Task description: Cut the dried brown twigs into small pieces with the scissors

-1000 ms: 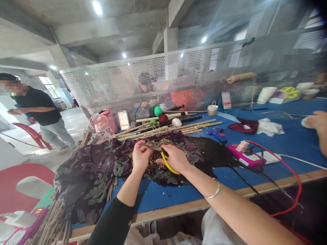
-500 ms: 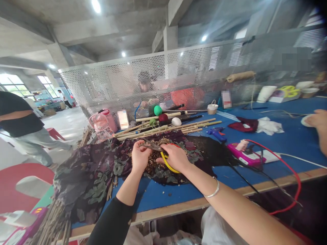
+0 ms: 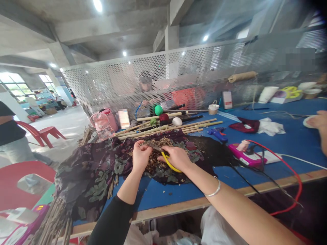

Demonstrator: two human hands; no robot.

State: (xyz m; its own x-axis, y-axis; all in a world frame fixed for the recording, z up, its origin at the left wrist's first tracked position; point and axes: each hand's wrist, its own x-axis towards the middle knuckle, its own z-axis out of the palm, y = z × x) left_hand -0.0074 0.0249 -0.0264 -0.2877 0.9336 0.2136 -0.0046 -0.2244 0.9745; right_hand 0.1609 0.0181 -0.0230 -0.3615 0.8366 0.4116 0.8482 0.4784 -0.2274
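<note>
My right hand (image 3: 177, 158) is wrapped round scissors with yellow handles (image 3: 170, 164), their dark blades (image 3: 154, 146) pointing left. At the blade tips, my left hand (image 3: 141, 154) is closed, thumb and finger pinched together. Whatever it pinches is too small to make out. Both hands hover over a heap of brown chopped plant bits (image 3: 153, 165). That heap lies on a dark flower-patterned cloth (image 3: 99, 173) spread over the blue table (image 3: 148, 199).
Behind the cloth lie bamboo sticks (image 3: 178, 126) and small coloured balls (image 3: 164, 118). To the right are a blue glue gun (image 3: 217, 134), a pink power strip (image 3: 245, 156) and a red cable (image 3: 298, 180). Another person's hand (image 3: 320, 124) shows at the right edge.
The scissor blades, spread apart before, now look closed together. My hands have hardly shifted. At the far left a standing person has moved further left, uncovering a red chair.
</note>
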